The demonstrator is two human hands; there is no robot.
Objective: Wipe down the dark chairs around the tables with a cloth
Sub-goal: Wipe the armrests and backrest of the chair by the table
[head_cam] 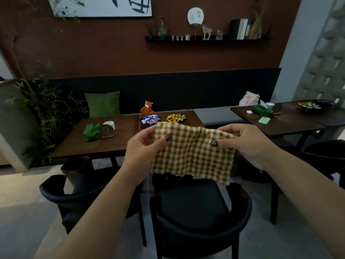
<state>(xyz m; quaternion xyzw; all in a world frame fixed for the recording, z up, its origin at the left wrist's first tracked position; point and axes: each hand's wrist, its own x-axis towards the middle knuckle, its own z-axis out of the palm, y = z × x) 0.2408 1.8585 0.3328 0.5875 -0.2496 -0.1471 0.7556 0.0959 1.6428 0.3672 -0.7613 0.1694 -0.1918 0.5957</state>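
A green and cream checked cloth [192, 156] hangs spread out in front of me, above a dark chair [196, 208] with a curved back. My left hand [143, 146] pinches the cloth's upper left corner. My right hand [248, 144] pinches its upper right corner. The cloth's lower edge hangs just above the chair's seat. A second dark chair [74, 195] stands to the left, and part of a third [324, 156] shows at the right.
Behind the cloth is a brown table [123, 143] with a folded green napkin [91, 131], snack plates [149, 119] and a fox toy [147, 107]. Another table [291, 124] stands at the right. A dark bench [168, 92] runs along the wall; a plant [44, 116] fills the left.
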